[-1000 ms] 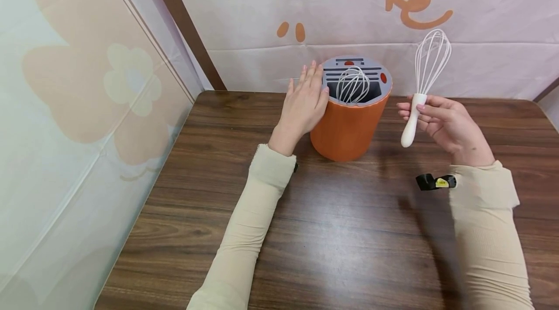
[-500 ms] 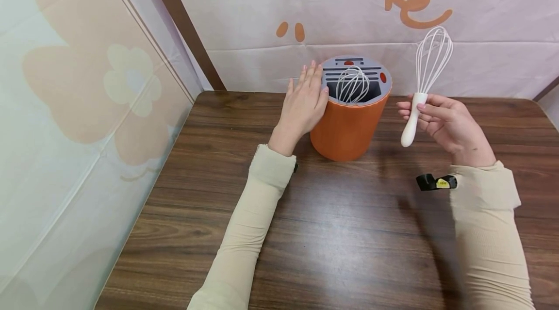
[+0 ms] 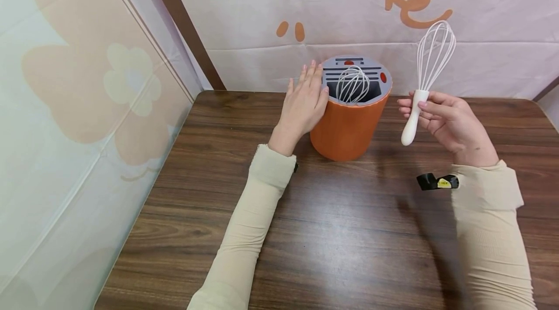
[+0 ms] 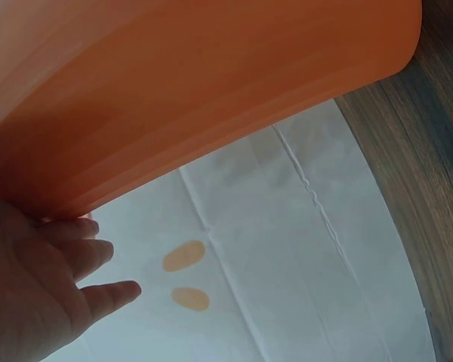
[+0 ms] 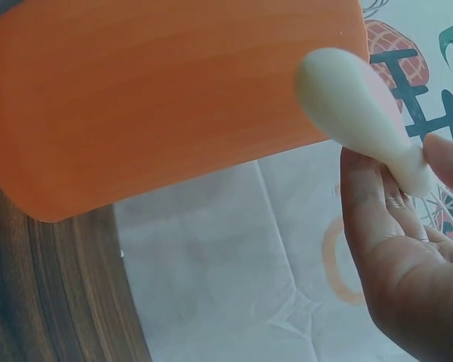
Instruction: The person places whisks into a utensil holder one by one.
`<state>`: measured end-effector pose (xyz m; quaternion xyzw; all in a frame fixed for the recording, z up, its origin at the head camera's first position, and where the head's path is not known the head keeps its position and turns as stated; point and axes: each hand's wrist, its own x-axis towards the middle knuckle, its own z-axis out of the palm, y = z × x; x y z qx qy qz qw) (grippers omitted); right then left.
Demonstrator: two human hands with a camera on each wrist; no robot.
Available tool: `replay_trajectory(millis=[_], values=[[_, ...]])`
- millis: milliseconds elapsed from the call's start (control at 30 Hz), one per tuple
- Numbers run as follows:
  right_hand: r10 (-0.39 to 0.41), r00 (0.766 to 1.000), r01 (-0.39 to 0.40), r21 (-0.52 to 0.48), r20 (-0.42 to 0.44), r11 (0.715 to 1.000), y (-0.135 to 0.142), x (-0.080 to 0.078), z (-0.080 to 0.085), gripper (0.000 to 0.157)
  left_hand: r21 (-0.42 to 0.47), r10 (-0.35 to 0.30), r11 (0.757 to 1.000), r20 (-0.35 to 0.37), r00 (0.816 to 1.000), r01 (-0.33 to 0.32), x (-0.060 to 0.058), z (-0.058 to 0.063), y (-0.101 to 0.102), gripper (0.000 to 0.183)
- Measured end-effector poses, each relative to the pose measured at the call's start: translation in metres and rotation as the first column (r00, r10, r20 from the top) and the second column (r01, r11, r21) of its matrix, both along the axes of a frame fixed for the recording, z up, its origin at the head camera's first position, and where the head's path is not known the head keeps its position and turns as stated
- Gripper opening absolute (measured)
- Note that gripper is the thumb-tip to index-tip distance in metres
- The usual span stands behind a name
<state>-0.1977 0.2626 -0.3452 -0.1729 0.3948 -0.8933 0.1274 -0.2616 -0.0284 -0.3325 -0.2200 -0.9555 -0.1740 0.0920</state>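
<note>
An orange utensil holder (image 3: 345, 130) with a grey slotted top stands upright near the table's back edge. Inside its large front compartment sits a whisk (image 3: 352, 86), of which only the wire loops show. My left hand (image 3: 304, 101) rests with straight fingers against the holder's left upper side; in the left wrist view the fingers (image 4: 90, 260) lie along the orange wall. To the right of the holder, my right hand (image 3: 454, 123) pinches a second white whisk (image 3: 415, 118) between thumb and fingers, wires up, handle end tilted down-left. The right wrist view shows that handle (image 5: 355, 98) close up.
The brown wooden table (image 3: 340, 232) extends in front of the holder and to both sides. Right behind it hangs a pale printed cloth (image 3: 253, 9), and another cloth panel (image 3: 65, 179) borders the left side. Black camera straps (image 3: 436, 182) sit at the wrists.
The whisk in my right hand has risen slightly, its wire end shifting up and a little right. My left hand and the holder stay where they were.
</note>
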Motion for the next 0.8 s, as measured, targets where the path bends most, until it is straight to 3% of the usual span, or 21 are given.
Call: replay_trajectory(millis=[800], values=[[-0.009, 1.000, 0.010, 0.024, -0.029, 1.000, -0.0094, 0.0012, 0.0094, 0.029, -0.006, 0.006, 1.000, -0.012, 1.000, -0.006, -0.0009, -0.0007, 0.0004, 0.056]])
